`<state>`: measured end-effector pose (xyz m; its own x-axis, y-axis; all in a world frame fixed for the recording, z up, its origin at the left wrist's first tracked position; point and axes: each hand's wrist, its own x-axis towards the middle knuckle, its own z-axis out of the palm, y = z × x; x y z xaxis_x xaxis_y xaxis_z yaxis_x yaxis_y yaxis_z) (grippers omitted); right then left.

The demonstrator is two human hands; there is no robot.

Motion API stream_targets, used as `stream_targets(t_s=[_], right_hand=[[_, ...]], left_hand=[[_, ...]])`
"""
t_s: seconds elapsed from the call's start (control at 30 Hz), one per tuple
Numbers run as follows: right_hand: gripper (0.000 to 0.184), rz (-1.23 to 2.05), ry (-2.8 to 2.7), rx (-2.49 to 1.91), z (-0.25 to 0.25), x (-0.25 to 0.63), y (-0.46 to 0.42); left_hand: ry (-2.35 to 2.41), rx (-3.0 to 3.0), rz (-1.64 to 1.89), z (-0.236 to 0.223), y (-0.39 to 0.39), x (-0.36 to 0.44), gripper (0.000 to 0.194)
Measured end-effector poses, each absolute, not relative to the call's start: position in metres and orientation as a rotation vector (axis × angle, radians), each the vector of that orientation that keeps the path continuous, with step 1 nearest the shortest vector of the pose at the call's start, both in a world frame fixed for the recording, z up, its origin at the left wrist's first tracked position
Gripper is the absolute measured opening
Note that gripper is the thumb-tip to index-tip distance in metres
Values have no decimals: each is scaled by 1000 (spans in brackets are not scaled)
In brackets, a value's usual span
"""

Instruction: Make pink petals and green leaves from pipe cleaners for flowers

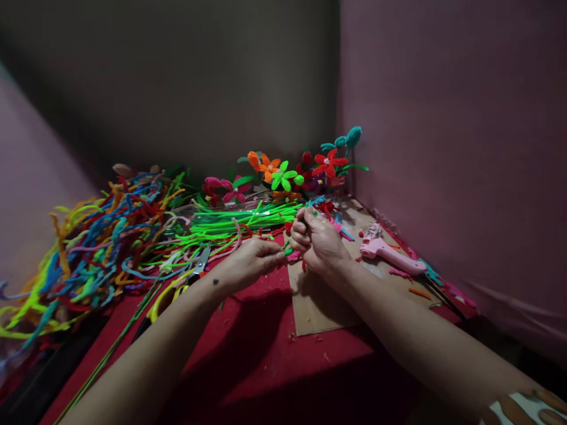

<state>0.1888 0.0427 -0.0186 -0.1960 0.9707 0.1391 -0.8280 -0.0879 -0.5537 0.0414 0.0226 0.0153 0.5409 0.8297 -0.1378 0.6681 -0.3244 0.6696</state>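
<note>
My left hand (pixel 252 260) pinches the end of a green pipe cleaner (pixel 287 251) over the red cloth. My right hand (pixel 316 239) is curled in a fist around the same green pipe cleaner, with small pink and red bits at the fingers. Both hands meet above the edge of a brown cardboard sheet (pixel 319 307). What the right fist encloses beyond the green strand is hidden.
A heap of mixed coloured pipe cleaners (pixel 101 242) lies at left, a bundle of neon green ones (pixel 239 221) behind the hands. Yellow-handled scissors (pixel 186 280) lie near my left wrist. A pink glue gun (pixel 390 254) rests at right. Finished pipe-cleaner flowers (pixel 287 171) stand by the wall.
</note>
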Motion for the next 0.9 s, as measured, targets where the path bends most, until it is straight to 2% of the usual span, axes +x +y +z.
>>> stream_targets(t_s=[0.33, 0.7, 0.9], right_hand=[[28, 1546, -483, -364, -1, 223, 54], [32, 1480, -454, -325, 4, 245, 63], [25, 1589, -479, -293, 0, 235, 63]], left_hand=[[1566, 2558, 499, 20, 17, 19, 28], [1460, 2077, 589, 8, 27, -36, 30], [1440, 1935, 679, 20, 19, -42, 24]])
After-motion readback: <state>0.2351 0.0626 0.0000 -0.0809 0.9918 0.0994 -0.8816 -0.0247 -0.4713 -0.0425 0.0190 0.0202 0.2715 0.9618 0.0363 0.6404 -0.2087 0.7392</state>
